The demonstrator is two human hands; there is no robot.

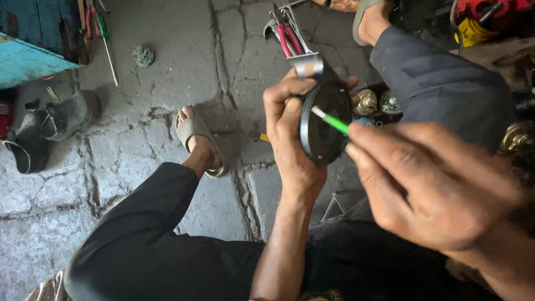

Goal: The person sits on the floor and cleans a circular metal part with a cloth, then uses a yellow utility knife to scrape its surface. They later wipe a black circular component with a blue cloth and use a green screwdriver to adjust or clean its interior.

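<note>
Green tool tip pressed against a black disc, work under way.
Left hand (292, 139) grips the disc (326, 122) at centre; right hand (429, 184), at 4 o'clock, pinches the tool (334, 122); pliers (290, 36) lie unused at 12 on the floor (167, 67).

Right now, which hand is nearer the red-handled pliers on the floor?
Left. The left hand, gripping the round black part, sits just below the red-handled pliers. The right hand, holding the green tool, is lower and further to the side.

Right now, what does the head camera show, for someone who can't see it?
The left hand holds a black round part while the right hand pokes a green stick at it. Below lie a cracked stone floor, a sandalled foot and red pliers.
</note>
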